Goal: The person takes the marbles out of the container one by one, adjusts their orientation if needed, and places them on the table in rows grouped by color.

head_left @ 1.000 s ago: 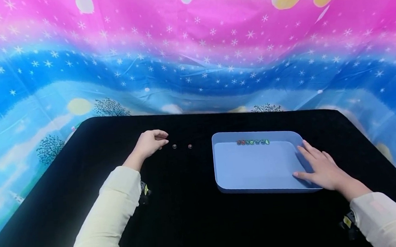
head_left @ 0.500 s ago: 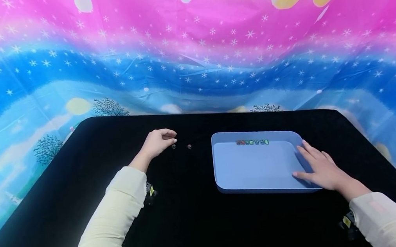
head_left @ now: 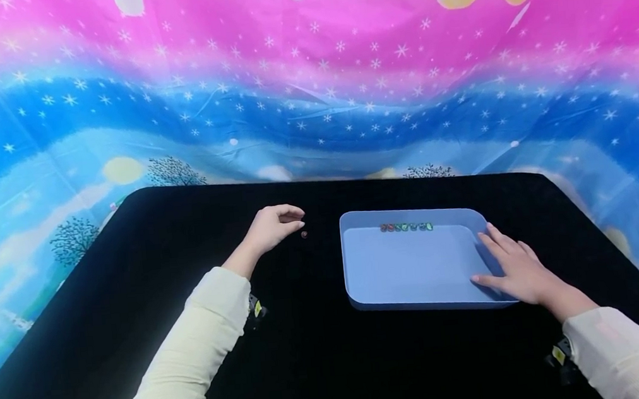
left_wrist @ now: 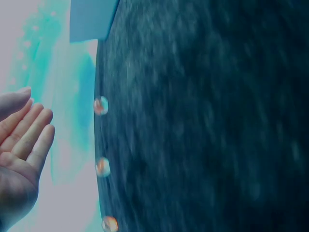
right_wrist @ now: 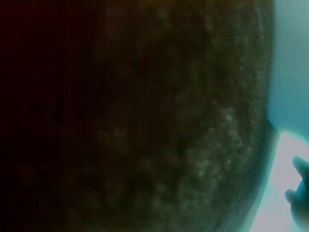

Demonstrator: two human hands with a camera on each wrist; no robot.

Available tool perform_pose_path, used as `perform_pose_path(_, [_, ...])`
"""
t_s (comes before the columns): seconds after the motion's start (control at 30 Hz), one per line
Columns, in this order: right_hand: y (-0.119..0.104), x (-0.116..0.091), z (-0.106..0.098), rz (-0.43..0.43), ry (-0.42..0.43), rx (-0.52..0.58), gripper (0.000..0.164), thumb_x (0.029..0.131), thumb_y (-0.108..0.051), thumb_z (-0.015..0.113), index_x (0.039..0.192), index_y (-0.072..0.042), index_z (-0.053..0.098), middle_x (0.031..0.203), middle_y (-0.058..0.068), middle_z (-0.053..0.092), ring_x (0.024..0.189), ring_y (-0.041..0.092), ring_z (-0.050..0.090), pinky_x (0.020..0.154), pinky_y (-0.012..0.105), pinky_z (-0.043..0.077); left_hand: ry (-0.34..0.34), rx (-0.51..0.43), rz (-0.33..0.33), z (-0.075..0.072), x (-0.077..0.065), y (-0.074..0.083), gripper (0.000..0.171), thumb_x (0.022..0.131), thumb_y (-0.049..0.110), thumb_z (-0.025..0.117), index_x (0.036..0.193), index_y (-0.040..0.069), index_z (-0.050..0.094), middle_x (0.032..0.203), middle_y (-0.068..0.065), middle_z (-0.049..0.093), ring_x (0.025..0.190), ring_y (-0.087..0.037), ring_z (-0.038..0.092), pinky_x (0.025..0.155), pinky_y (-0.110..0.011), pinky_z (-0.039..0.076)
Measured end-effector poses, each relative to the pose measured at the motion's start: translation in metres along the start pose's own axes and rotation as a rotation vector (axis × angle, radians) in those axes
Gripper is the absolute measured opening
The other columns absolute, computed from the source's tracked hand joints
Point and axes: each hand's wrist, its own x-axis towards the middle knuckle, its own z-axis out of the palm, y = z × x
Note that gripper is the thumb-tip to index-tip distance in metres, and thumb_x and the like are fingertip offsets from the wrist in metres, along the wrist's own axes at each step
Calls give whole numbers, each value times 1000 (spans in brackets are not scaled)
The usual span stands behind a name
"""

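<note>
My left hand (head_left: 276, 227) hovers over the black table, thumb and fingers apart with nothing between them. In the left wrist view its fingers (left_wrist: 36, 137) stretch out straight. Three glass marbles (left_wrist: 103, 166) with orange-red swirls lie spaced in a row there; in the head view only one marble (head_left: 304, 234) shows, just below the fingertips, and the hand hides the others. My right hand (head_left: 516, 271) lies spread at the right wall of a blue rectangular box (head_left: 417, 267), fingers over its rim. Several red and green marbles (head_left: 405, 227) sit lined up along the box's far side.
A black cloth covers the table (head_left: 368, 360), whose far edge runs close behind the box. Beyond it hangs a pink and blue backdrop (head_left: 309, 86) with snowflakes. Part of the box also shows in the right wrist view as a pale blue wall (right_wrist: 292, 63).
My left hand has moved rightward along the row of marbles, covering in the head view two that showed earlier. The right hand and the box stay in place.
</note>
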Motion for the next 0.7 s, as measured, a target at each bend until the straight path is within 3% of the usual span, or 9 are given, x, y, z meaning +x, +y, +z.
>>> perform_pose_path(0.17, [-1, 0, 0, 2, -6, -2, 89, 79, -51, 52, 136, 4, 12, 140, 22, -7, 124, 42, 2, 91, 61, 0, -22, -40, 34, 12, 4, 9, 30, 83, 18, 58, 110, 6, 58, 103, -5, 60, 86, -19, 58, 71, -31, 47])
perform_pose_path(0.37, [-2, 1, -2, 5, -9, -8, 89, 79, -52, 52, 136, 4, 12, 140, 21, -7, 125, 41, 1, 91, 62, 0, -29, -62, 77, 26, 8, 20, 29, 82, 19, 60, 108, 6, 59, 104, -6, 60, 93, -14, 56, 77, -31, 45])
perform_pose_path(0.7, [2, 2, 1, 1, 0, -7, 88, 79, -51, 52, 136, 4, 13, 141, 20, -7, 125, 42, 2, 91, 62, 1, -47, -107, 75, 44, 13, 32, 27, 82, 19, 60, 107, 7, 61, 98, -1, 61, 91, -12, 56, 76, -30, 46])
